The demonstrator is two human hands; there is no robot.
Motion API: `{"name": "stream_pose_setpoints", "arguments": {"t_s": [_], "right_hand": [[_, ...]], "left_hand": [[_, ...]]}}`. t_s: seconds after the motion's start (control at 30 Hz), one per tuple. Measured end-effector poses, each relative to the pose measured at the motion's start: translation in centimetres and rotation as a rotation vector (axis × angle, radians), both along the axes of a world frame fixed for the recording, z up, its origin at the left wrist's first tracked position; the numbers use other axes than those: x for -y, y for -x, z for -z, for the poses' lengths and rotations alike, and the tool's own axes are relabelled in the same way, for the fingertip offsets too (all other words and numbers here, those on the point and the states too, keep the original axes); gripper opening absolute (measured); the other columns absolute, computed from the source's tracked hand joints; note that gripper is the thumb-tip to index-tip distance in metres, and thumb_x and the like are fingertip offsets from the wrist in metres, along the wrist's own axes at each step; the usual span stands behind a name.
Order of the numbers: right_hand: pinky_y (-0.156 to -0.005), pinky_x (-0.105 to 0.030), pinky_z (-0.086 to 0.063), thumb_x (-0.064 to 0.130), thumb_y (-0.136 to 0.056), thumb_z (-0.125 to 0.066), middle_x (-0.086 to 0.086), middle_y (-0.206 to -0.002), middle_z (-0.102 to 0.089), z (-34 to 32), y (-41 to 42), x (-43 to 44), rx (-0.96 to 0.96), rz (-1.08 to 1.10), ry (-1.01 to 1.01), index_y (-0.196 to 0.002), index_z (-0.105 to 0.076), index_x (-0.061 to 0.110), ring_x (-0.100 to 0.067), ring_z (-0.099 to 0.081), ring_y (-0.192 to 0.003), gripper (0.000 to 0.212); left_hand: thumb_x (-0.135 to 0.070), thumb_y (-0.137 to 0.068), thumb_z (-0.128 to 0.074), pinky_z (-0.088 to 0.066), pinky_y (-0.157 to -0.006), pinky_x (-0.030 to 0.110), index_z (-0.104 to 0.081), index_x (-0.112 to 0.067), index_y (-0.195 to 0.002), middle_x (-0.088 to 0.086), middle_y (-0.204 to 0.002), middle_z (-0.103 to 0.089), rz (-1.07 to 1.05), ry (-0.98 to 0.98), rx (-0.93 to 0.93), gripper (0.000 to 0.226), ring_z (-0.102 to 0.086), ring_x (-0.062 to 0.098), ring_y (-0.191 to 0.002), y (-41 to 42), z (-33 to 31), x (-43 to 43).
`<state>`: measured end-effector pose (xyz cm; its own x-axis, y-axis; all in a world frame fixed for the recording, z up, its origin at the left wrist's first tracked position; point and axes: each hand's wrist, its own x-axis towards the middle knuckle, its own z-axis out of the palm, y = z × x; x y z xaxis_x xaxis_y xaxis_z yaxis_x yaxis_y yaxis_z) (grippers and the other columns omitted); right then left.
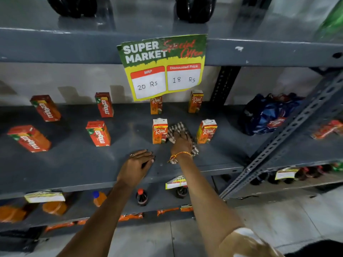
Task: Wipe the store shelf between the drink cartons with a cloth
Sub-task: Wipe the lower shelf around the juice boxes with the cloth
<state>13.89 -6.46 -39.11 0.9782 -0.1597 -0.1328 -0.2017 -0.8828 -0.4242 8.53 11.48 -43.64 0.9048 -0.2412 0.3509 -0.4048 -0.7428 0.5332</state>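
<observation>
Nearest the camera, two bare forearms are seen reaching up and forward onto the flat grey metal shelf [78, 164], over its front edge. The left hand [138, 165] is laid palm down on the bare metal just behind that front edge, fingers together and slightly curled, holding nothing; it appears to serve as a brace. The right hand [181, 142], with an orange thread tied at the wrist, is stretched further in and is pressed flat onto the crumpled brown-and-white checked cloth [182, 140], which is spread under the palm and trails back toward the wrist.

The cloth is lodged in the gap between two upright orange "Real" drink cartons: the left front carton [160, 131], which it touches or nearly touches, and the right front carton [206, 131], just beside it. Wiping is judged to be under way in this one gap. Whether any other stretch has been cleaned cannot be told, since the grey surface looks alike throughout. The gaps between the four red-and-orange "Maaza" cartons [98, 133] toward the shelf's left end, and the strip by the rear edge, are presumably left to do.

Further back, two more "Real" cartons [156, 105] are stood near the rear edge, and above them a green-and-yellow paper price sign [163, 66] is hung from the front lip of the shelf overhead.
</observation>
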Motion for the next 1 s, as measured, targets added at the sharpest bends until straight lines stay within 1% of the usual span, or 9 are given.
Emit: {"name": "stream_pose_setpoints", "arguments": {"t_s": [0.23,0.47,0.57,0.7,0.8,0.87,0.9,0.93,1.0], "right_hand": [[-0.115,-0.042,-0.029,-0.006,-0.083,-0.047,-0.003,-0.147,-0.042,-0.2,7.6,3.0,0.056,-0.096,-0.023,-0.130,-0.050,0.025,-0.033,-0.032,-0.135,0.057],[-0.112,-0.034,-0.038,-0.017,-0.073,-0.051,0.000,-0.122,-0.067,-1.7,14.8,8.6,0.089,-0.303,-0.053,-0.108,-0.069,0.024,-0.014,-0.057,-0.120,0.056],[-0.113,-0.023,-0.033,-0.019,-0.065,-0.046,-0.002,-0.123,-0.066,-3.9,15.0,5.8,0.187,-0.269,-0.179,-0.108,-0.070,0.018,-0.013,-0.056,-0.121,0.061],[-0.100,0.008,-0.019,-0.021,-0.066,-0.038,-0.006,-0.127,-0.061,-6.7,13.6,-3.0,0.201,-0.318,-0.436,-0.112,-0.067,0.011,-0.005,-0.047,-0.118,0.063],[-0.093,0.015,-0.015,-0.025,-0.070,-0.039,-0.011,-0.127,-0.060,-7.8,9.2,-9.6,0.276,-0.290,-0.505,-0.114,-0.065,0.008,-0.007,-0.044,-0.120,0.061],[-0.092,0.011,-0.023,-0.023,-0.074,-0.041,-0.015,-0.124,-0.063,-8.1,4.8,-12.5,0.311,-0.201,-0.558,-0.112,-0.065,0.002,-0.009,-0.045,-0.118,0.051],[-0.094,0.002,-0.033,-0.017,-0.079,-0.045,-0.017,-0.124,-0.063,-8.2,2.7,-13.3,0.281,-0.115,-0.581,-0.113,-0.063,0.000,-0.013,-0.049,-0.120,0.042],[-0.097,-0.012,-0.040,-0.007,-0.085,-0.047,-0.020,-0.128,-0.060,-8.3,0.5,-14.0,0.174,-0.022,-0.609,-0.116,-0.060,-0.001,-0.021,-0.052,-0.122,0.034],[-0.103,-0.033,-0.039,0.011,-0.093,-0.044,-0.020,-0.135,-0.051,-7.3,-4.4,-14.9,-0.138,0.067,-0.576,-0.124,-0.051,-0.002,-0.032,-0.045,-0.128,0.034]], "left_hand": [[-0.041,-0.084,-0.042,-0.044,-0.094,0.028,-0.072,-0.013,-0.099,0.004,-0.106,-0.072,0.001,-0.028,0.030,0.043,-0.059,0.018,-0.110,0.3,-0.3,-0.2],[-0.041,-0.081,-0.042,-0.041,-0.096,0.029,-0.074,-0.017,-0.095,0.006,-0.108,-0.071,-0.011,-0.065,0.010,0.042,-0.057,0.023,-0.113,0.3,-0.2,-1.1],[-0.039,-0.083,-0.042,-0.040,-0.096,0.031,-0.073,-0.018,-0.095,0.005,-0.108,-0.071,-0.028,-0.126,0.035,0.040,-0.058,0.024,-0.112,0.6,-0.3,-3.7],[-0.039,-0.082,-0.045,-0.051,-0.089,0.033,-0.074,-0.016,-0.093,0.005,-0.103,-0.073,-0.062,-0.128,0.037,0.038,-0.061,0.025,-0.108,1.1,-0.2,-8.2],[-0.053,-0.087,-0.038,-0.052,-0.089,0.039,-0.072,-0.018,-0.100,0.003,-0.111,-0.070,-0.056,-0.114,-0.002,0.050,-0.057,0.021,-0.113,1.3,0.2,-11.1],[-0.063,-0.089,-0.025,-0.047,-0.096,0.038,-0.070,-0.020,-0.104,0.003,-0.118,-0.066,0.007,-0.091,-0.020,0.064,-0.053,0.018,-0.118,1.0,0.3,-12.3],[-0.063,-0.089,-0.023,-0.045,-0.098,0.035,-0.070,-0.019,-0.105,0.004,-0.119,-0.065,0.039,-0.073,-0.028,0.066,-0.052,0.017,-0.118,0.8,0.4,-12.6],[-0.062,-0.089,-0.025,-0.042,-0.100,0.031,-0.070,-0.018,-0.104,0.005,-0.119,-0.065,0.065,-0.047,-0.038,0.065,-0.052,0.016,-0.118,0.7,0.4,-12.8],[-0.055,-0.089,-0.038,-0.036,-0.102,0.024,-0.071,-0.016,-0.103,0.006,-0.117,-0.066,0.086,0.009,-0.041,0.053,-0.052,0.014,-0.116,0.4,0.6,-12.7]]}}
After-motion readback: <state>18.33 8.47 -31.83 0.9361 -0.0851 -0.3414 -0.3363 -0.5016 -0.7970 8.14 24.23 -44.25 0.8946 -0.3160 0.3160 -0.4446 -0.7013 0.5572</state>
